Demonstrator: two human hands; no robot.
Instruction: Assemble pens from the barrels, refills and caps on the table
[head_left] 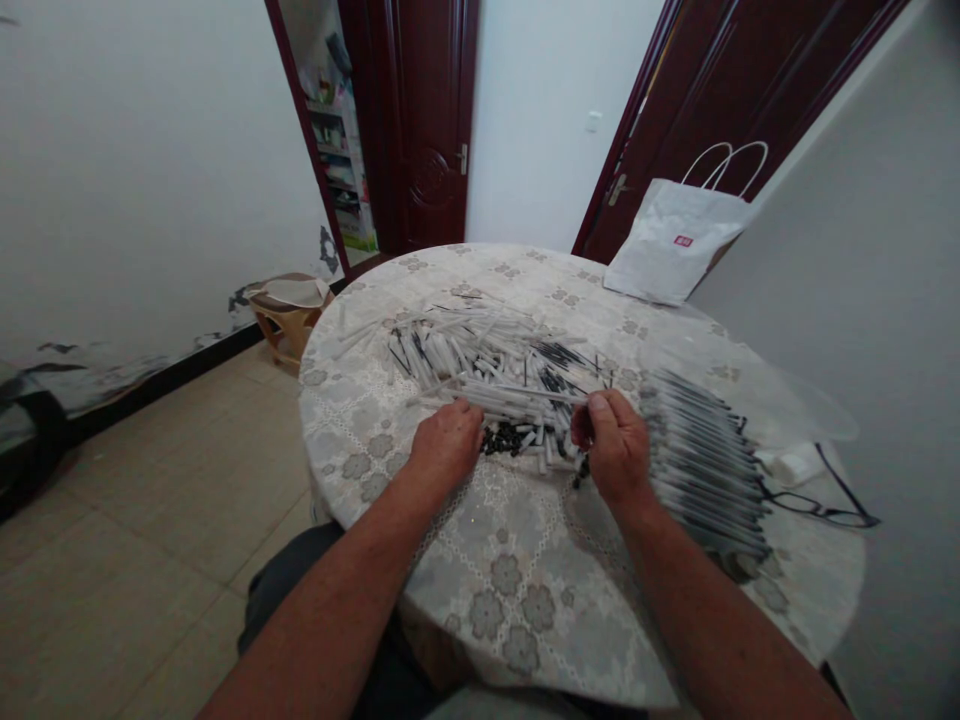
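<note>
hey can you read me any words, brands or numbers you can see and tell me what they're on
None can be read for certain.
Red label on the white bag: pale characters, too small and blurred.
Green box beyond the doorway: marks too blurred.
Slim tubes: no legible text.

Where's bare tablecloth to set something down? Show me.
The tablecloth is bare between the forearms, nearer than the black caps, and at the far edge, left of the white bag. The middle is crowded with loose tubes, the right with slim rods and glasses.
</note>
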